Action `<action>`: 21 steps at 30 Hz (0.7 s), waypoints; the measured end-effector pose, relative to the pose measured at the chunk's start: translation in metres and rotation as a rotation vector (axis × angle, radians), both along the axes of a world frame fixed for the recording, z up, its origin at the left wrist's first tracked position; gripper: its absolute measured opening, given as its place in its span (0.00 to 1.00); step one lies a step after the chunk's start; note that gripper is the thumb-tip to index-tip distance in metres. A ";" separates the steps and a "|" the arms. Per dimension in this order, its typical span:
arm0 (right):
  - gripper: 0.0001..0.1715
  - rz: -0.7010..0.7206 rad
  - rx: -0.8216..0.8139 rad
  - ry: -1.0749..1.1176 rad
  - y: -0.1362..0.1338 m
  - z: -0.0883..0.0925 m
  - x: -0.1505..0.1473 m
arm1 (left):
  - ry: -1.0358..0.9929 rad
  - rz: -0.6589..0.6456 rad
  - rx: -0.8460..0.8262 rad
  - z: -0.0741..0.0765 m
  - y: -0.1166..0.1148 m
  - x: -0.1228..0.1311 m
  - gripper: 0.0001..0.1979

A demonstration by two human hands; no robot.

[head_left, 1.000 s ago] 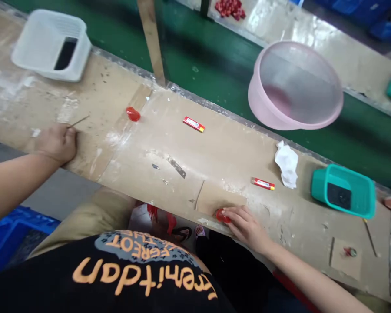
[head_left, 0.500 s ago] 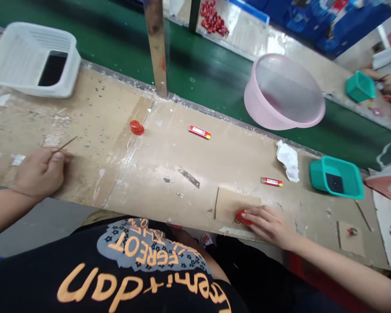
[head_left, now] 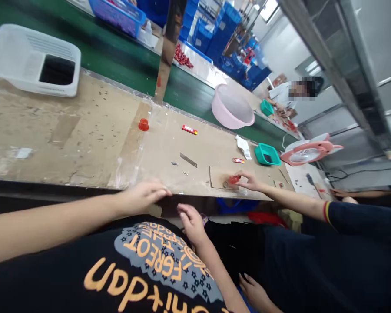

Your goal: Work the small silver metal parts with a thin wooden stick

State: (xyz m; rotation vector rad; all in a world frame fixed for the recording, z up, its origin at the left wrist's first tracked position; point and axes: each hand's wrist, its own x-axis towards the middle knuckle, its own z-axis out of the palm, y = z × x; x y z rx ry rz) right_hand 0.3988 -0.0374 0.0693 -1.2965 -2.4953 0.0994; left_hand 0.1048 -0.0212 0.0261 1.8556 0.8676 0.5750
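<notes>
Left hand (head_left: 143, 195) rests at the front edge of the bench (head_left: 84, 143), fingers (head_left: 161, 190) loosely curved, with nothing visible in them. Right hand (head_left: 249, 181) extends over a cardboard square (head_left: 220, 178); its fingers (head_left: 240, 174) are pinched on a red plastic piece (head_left: 234, 179), held just above the square. A red plastic cap (head_left: 144, 124) stands upright on the bench, well apart from both hands. A steel strip (head_left: 188, 160) lies between cap and square. A third hand (head_left: 190, 224) rises before a black printed T-shirt (head_left: 163, 265); its owner cannot be determined.
</notes>
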 end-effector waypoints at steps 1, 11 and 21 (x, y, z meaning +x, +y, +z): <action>0.20 -0.062 -0.058 0.123 -0.024 -0.013 -0.029 | -0.091 -0.109 -0.088 0.000 -0.008 0.017 0.15; 0.19 -0.350 -0.577 1.117 -0.056 -0.072 -0.102 | -0.365 -0.030 -0.492 -0.017 -0.022 0.032 0.17; 0.15 -0.596 -0.315 0.205 0.092 -0.053 -0.065 | -0.497 0.186 -0.823 -0.013 -0.014 -0.017 0.21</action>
